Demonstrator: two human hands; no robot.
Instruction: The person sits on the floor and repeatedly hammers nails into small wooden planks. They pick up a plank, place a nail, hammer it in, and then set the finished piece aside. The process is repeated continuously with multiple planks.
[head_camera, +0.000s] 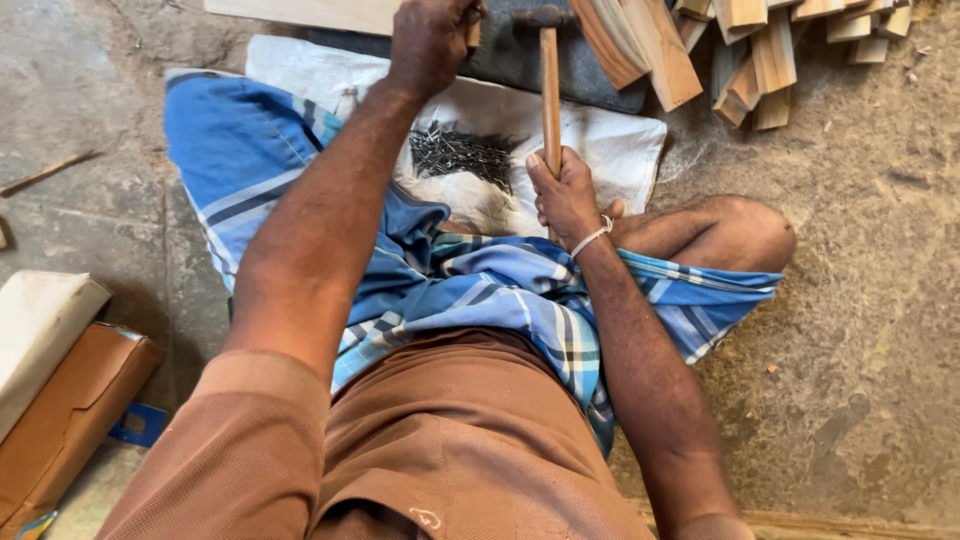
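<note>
My right hand (566, 197) grips the wooden handle of a hammer (550, 90), whose dark metal head points up near the top edge. My left hand (430, 42) is closed at the top of the view, holding a small piece of wood against a dark slab (520, 55); what sits under the fingers is mostly hidden. A heap of thin dark nails (462, 155) lies on a white sack (610, 140) between my two arms.
I sit on a rough concrete floor in a blue checked cloth (250, 150). Several short wooden blocks (760, 50) are piled at the upper right. A pale plank (310, 12) lies along the top edge. A brown cardboard box (70, 410) sits at the lower left.
</note>
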